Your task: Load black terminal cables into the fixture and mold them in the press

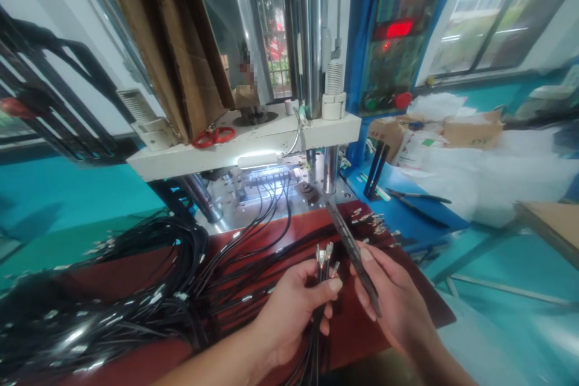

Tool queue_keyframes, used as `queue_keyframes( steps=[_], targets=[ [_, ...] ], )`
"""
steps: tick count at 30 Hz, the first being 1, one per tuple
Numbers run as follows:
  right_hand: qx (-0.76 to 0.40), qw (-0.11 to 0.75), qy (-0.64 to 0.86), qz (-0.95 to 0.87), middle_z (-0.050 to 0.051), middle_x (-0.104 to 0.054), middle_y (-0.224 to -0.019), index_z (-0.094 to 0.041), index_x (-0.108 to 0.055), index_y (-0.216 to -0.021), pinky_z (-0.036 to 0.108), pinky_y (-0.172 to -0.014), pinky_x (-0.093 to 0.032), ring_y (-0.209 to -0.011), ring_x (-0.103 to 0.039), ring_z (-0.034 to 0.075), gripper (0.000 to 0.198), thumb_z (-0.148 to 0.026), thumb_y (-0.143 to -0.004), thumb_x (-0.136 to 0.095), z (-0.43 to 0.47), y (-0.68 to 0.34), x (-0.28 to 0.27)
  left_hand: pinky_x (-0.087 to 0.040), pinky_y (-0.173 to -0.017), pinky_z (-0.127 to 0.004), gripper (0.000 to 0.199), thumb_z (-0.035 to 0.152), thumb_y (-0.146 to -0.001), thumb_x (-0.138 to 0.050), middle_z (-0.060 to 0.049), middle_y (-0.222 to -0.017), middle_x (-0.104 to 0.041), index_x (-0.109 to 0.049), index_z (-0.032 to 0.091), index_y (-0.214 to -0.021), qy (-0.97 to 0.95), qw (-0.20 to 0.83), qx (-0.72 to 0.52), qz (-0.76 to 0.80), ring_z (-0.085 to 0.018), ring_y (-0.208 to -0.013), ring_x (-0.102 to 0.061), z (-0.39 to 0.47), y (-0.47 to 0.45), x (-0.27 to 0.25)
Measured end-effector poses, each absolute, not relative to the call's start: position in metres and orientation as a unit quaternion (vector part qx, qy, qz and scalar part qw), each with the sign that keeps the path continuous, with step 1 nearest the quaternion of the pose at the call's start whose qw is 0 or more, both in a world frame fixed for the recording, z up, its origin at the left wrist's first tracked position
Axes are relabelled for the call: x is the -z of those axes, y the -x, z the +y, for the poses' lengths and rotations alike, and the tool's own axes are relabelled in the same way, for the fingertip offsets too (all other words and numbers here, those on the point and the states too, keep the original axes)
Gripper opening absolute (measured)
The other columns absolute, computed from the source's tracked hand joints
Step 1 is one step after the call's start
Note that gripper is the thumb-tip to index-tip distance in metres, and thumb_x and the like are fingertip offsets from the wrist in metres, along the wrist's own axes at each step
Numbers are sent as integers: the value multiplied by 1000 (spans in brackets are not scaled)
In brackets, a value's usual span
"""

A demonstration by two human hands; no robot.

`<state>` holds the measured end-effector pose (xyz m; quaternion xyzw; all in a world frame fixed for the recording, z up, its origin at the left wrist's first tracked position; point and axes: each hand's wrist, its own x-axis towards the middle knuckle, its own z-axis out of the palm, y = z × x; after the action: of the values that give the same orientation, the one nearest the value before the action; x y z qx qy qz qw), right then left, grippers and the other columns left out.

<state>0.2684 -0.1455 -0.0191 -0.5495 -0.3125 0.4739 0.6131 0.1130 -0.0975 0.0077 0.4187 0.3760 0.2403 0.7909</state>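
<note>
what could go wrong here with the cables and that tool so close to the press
1. The left hand pinches several cable ends loosely; one may slip out of the bunch.
2. The thin dark tool in the right hand points toward the press opening, where cables already sit; fingers could stray near it.
3. The cable pile might tangle or snag.

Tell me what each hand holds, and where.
Left hand grips a cable bundle just below its metal connector ends. Right hand pinches a thin dark tool near its lower end.
</note>
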Motion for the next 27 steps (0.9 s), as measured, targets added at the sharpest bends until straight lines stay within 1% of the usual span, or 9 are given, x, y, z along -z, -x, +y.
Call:
queue_keyframes(
  steps=[3, 7, 9, 11, 14, 18, 22, 27],
  targets=[
    [-476, 608, 549, -320, 0, -56, -73, -20, -61, -124, 17, -33, -32, -41, -42, 6, 47, -53, -93, -53, -146, -269, 18, -37, -39, -16, 28, 31, -78, -73, 2, -71, -51, -57, 14, -94, -427, 786, -239, 377, -6, -51, -43, -100, -116, -8],
    [-484, 607, 543, -321, -1, -55, -69, -18, -61, -124, 16, -32, -32, -41, -42, 6, 48, -53, -93, -52, -147, -269, 17, -30, -38, -14, 25, 38, -84, -66, 3, -70, -49, -55, 16, -91, -415, 786, -256, 381, -4, -49, -37, -100, -118, -9],
    [-488, 606, 541, -319, -1, -56, -68, -18, -60, -125, 16, -33, -32, -41, -42, 6, 48, -53, -93, -52, -147, -269, 17, -27, -36, -14, 24, 38, -86, -64, 4, -70, -48, -55, 17, -91, -414, 785, -255, 384, -4, -48, -35, -99, -119, -11],
    [-490, 602, 543, -321, -2, -55, -60, -17, -59, -127, 16, -33, -31, -39, -40, 6, 50, -53, -94, -50, -146, -269, 17, -26, -34, -15, 23, 36, -84, -66, 5, -68, -47, -55, 17, -90, -428, 783, -236, 385, -4, -45, -33, -97, -121, -13],
    [-490, 596, 549, -320, -5, -49, -46, -16, -56, -132, 17, -34, -29, -36, -38, 8, 53, -53, -96, -47, -146, -269, 20, -26, -33, -15, 24, 36, -80, -69, 6, -62, -45, -55, 17, -88, -466, 772, -197, 384, -5, -43, -30, -96, -123, -14],
    [-499, 588, 559, -304, -5, -50, -43, -16, -53, -136, 17, -32, -26, -33, -38, 9, 55, -53, -95, -49, -145, -269, 22, -24, -32, -17, 26, 39, -79, -68, 9, -52, -39, -58, 17, -87, -510, 747, -163, 394, -6, -39, -26, -98, -127, -14],
    [-512, 566, 569, -307, -5, -51, -42, -16, -50, -139, 17, -32, -26, -33, -38, 9, 56, -51, -95, -49, -147, -269, 15, -22, -33, -18, 29, 42, -77, -68, 8, -53, -42, -61, 17, -88, -518, 742, -156, 397, -6, -40, -26, -99, -129, -14],
    [-518, 539, 586, -312, -5, -51, -42, -15, -49, -140, 17, -33, -28, -34, -40, 9, 56, -50, -95, -48, -147, -269, 9, -19, -34, -19, 17, 34, -83, -60, 5, -57, -47, -61, 17, -87, -526, 746, -141, 383, -6, -42, -25, -98, -127, -13]
  ],
)
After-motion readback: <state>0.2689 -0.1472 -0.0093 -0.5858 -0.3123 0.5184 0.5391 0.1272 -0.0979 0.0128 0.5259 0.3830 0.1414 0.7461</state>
